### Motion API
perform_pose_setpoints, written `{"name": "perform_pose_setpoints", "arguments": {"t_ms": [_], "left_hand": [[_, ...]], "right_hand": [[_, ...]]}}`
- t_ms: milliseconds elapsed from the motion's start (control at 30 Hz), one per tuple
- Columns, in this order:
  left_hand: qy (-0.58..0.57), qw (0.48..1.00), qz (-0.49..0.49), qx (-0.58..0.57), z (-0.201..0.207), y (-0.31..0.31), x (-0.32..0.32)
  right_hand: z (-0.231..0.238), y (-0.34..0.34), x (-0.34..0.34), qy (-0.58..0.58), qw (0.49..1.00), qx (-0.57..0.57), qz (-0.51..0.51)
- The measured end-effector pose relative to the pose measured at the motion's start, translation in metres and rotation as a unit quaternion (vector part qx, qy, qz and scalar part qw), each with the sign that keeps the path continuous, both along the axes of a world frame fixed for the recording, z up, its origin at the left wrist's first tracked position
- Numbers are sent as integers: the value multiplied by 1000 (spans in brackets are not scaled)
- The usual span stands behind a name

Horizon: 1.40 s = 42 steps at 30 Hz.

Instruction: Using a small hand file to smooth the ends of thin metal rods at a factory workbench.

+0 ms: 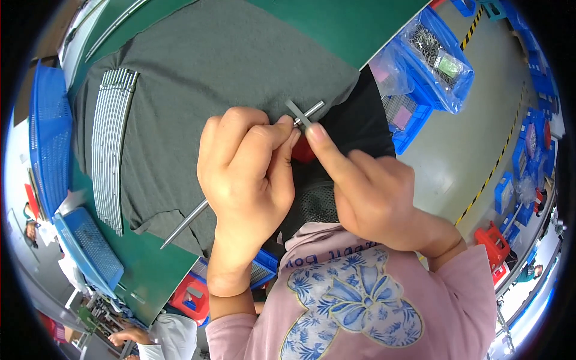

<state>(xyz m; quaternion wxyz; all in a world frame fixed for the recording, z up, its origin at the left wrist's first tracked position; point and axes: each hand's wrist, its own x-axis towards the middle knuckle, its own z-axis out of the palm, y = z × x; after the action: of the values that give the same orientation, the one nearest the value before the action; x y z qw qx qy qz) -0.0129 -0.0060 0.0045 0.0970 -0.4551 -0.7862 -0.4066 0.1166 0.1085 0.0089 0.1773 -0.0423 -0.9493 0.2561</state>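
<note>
My left hand [247,162] is closed around a slim metal rod [185,224]. The rod slants from lower left to upper right, and its far end pokes out past my fingertips. Across that end lies a small flat grey strip [293,110]. My right hand [378,192] has its index finger stretched against the lower end of the strip, with the other fingers curled; its thumb is hidden. Both hands are over the edge of a dark grey cloth [180,84]. On the cloth's left side several similar metal rods [109,150] lie side by side in a row.
The cloth covers part of a green table [336,24]. Blue baskets [51,138] stand along its left side. To the right are a blue bin of small metal parts [432,54] and a blue crate [414,120]. Red stools [493,246] and another person's arm [129,336] show near the rim.
</note>
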Motion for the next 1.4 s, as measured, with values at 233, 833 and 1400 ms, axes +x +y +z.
{"name": "perform_pose_setpoints", "arguments": {"t_ms": [233,833,1400], "left_hand": [[-9,1000,4,-15,3,-3,0],[-36,999,10,-30,3,-4,4],[-39,999,27,-21,31,-7,15]], "right_hand": [[-27,7,42,56,996,-72,10],[-15,4,-43,77,961,-234,-128],[-41,50,-23,136,937,-297,-128]]}}
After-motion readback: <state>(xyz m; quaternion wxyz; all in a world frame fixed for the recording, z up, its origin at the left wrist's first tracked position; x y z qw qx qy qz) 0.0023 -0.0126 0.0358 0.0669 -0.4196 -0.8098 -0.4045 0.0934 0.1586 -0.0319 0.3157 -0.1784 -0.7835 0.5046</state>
